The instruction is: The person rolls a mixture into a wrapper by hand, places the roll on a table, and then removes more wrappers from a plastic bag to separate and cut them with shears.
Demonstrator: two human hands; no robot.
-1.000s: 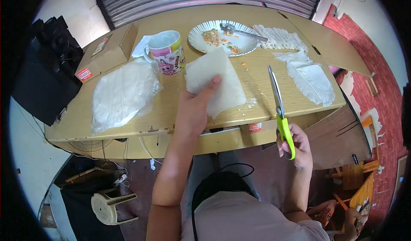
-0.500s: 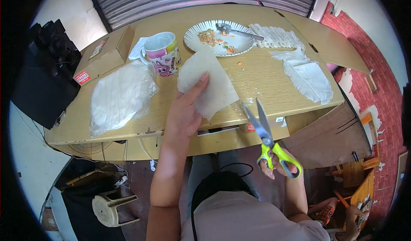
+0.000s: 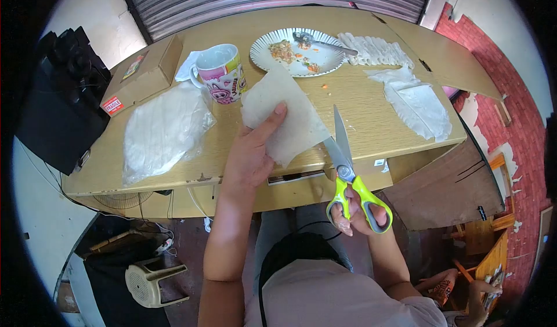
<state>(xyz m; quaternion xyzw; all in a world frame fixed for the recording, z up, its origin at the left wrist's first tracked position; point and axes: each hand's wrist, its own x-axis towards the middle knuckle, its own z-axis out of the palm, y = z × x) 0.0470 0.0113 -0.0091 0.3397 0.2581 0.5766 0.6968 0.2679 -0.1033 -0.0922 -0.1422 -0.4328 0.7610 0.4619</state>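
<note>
Pinched between thumb and fingers, a stack of thin pale wrapper sheets (image 3: 297, 127) is held up by my left hand (image 3: 255, 153) over the table's front edge. My right hand (image 3: 362, 214) has its fingers through the green-and-grey handles of a pair of scissors (image 3: 344, 172). Their blades stand apart and point up, the left one right at the wrapper's lower right corner. Beyond the wrapper is a white fluted plate (image 3: 259, 60) with chopped filling (image 3: 281, 52) and a spoon (image 3: 319, 41). White rolls (image 3: 377, 51) lie in a row beside the plate.
A crumpled white sheet (image 3: 415, 103) lies on the table's right. At left are a plastic bag of white sheets (image 3: 165, 132), a printed mug (image 3: 223, 77) and a cardboard box (image 3: 142, 74). Another person's hand (image 3: 478, 295) shows at lower right.
My right hand has brought the scissors left and up to the wrapper, and their blades have opened wider. The wrapper has tilted slightly to the right in my left hand.
</note>
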